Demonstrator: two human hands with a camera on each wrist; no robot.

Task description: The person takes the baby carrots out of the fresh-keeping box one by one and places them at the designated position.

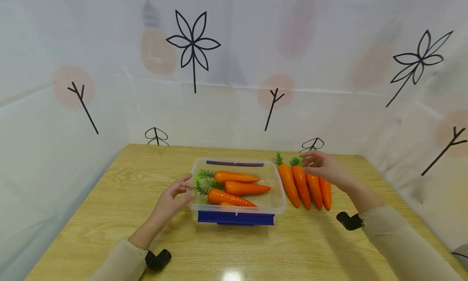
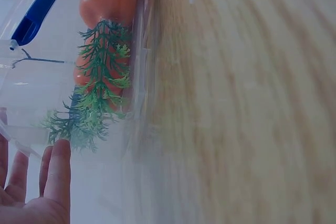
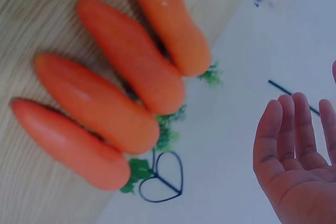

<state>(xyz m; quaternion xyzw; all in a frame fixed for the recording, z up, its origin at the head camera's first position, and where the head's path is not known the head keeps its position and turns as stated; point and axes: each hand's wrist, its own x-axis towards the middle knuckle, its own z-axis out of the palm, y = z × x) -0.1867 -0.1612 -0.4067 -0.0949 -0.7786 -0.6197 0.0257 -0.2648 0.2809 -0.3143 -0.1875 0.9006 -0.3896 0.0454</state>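
Note:
A clear plastic food container [image 1: 237, 210] with blue clips stands on the table, holding several orange carrots [image 1: 246, 188] with green leafy tops. My left hand [image 1: 172, 198] is at its left side, fingers loosely bent at the rim; contact is hard to judge. In the left wrist view, the fingertips are close to the green tops [image 2: 100, 87] seen through the wall. To the right of the container, several more carrots [image 1: 289, 184] lie side by side, tops pointing away. My right hand [image 1: 329, 169] hovers over their top end, fingers relaxed, holding nothing. In the right wrist view, these carrots [image 3: 131, 56] are apart from the hand.
The wooden table [image 1: 120, 191] ends at the back against a white printed curtain [image 1: 226, 114], which also hangs along both sides. A blue clip [image 1: 235, 163] sits on the container's far side, another [image 1: 235, 218] on the near side.

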